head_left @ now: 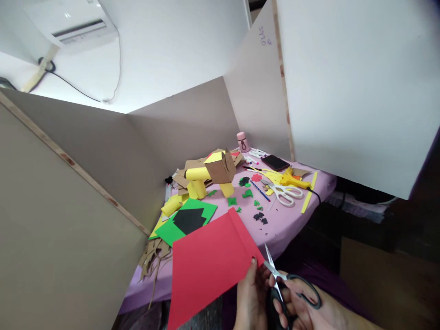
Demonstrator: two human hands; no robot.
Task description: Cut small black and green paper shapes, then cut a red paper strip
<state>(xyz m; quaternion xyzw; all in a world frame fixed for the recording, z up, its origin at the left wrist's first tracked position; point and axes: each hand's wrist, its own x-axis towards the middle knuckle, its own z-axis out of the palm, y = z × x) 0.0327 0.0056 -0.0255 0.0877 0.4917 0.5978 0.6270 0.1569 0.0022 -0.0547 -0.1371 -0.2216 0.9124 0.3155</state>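
A large red paper sheet [209,261] is pinched at its near right corner by my left hand [252,293], thumb on top. A crease or strip line runs along its right side. My right hand [299,298] grips black-handled scissors [275,271], with fingers in the loops. Their blades stand apart, close to the sheet's corner by my left thumb. Beyond the sheet lie green paper [165,231] and a black paper piece [189,221]. Small green scraps [247,194] and black scraps [260,217] are scattered on the table.
On the pink-covered table [237,284] stands a cardboard box with yellow paper tubes [220,168]. White scissors [286,193], a yellow glue gun [292,178], a blue pencil [260,190], a phone [275,162] and a pink bottle [243,143] lie beyond. Grey panels [185,114] enclose the table.
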